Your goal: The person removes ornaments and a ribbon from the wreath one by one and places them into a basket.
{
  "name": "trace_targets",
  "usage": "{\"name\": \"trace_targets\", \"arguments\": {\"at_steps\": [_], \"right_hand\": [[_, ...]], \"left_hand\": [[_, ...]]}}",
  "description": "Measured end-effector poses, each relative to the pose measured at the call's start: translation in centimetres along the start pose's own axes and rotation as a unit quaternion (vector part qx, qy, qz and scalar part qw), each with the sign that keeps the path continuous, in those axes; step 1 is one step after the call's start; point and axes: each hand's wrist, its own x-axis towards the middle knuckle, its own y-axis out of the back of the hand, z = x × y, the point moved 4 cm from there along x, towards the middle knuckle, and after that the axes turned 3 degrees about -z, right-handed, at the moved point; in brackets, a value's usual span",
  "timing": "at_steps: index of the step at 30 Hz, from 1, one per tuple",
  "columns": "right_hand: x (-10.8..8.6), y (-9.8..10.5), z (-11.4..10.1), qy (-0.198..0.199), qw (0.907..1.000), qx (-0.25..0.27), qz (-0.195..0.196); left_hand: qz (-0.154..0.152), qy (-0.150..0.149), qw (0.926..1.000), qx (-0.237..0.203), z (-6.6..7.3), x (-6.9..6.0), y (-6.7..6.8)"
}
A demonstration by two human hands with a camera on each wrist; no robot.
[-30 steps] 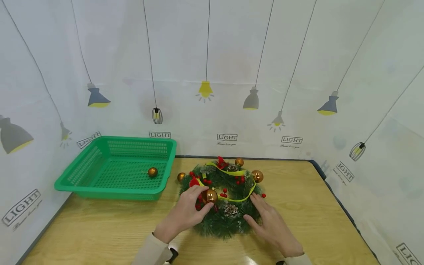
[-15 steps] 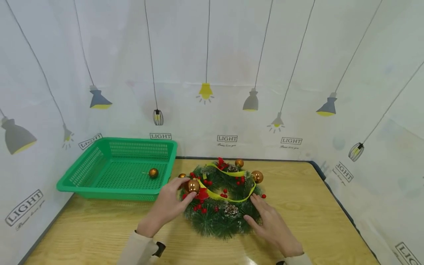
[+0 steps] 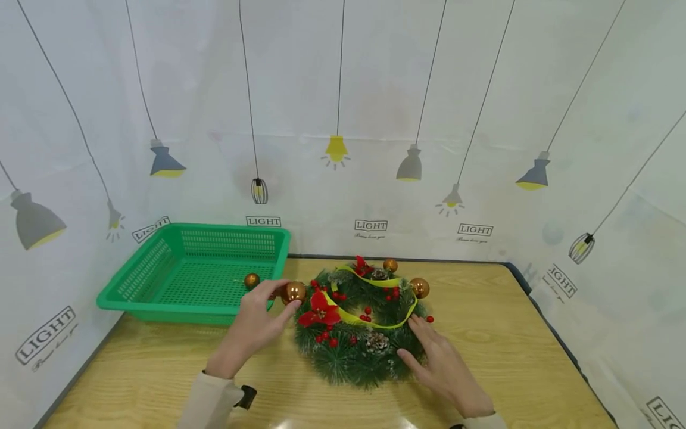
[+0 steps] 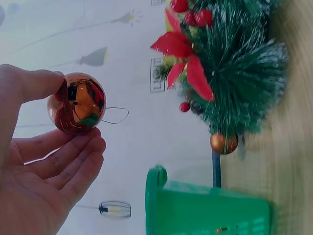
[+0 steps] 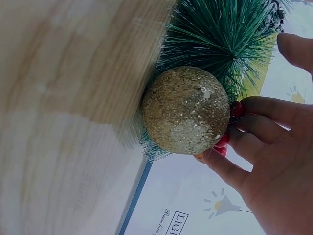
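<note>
My left hand (image 3: 249,328) pinches a shiny copper Christmas bauble (image 3: 295,292) between thumb and fingers, held up left of the wreath. A thin wire loop (image 4: 117,115) sticks out of the bauble in the left wrist view. The green Christmas wreath (image 3: 343,360) lies on the table, with a red poinsettia (image 3: 320,310), red berries, pinecones and a yellow ribbon (image 3: 393,326). On its right side rests my right hand (image 3: 447,369), fingers fairly straight against the greenery and berries. A gold glitter bauble (image 5: 186,110) sits on the wreath's edge near those fingers.
A green plastic basket (image 3: 182,308) stands at the back left, holding one small copper bauble (image 3: 251,280). More baubles (image 3: 420,288) sit along the wreath's far right edge. Behind the wooden table (image 3: 514,357) rises a lamp-printed backdrop (image 3: 300,83).
My left hand has carried the bauble leftward and up, from over the wreath's front left to beside it, uncovering the poinsettia. The right hand stays on the wreath.
</note>
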Motion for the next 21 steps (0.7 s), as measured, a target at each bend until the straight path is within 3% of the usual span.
{"name": "trace_targets", "arguments": {"at_steps": [15, 21], "right_hand": [[0.2, -0.2, 0.1, 0.0, 1.0, -0.003, -0.004], [0.4, -0.2, 0.0, 0.002, 1.0, -0.007, -0.004]], "left_hand": [[0.061, 0.009, 0.998, 0.013, -2.7, 0.4, 3.8], [0.069, 0.024, 0.9972, 0.013, -3.9, 0.6, 5.0]]}}
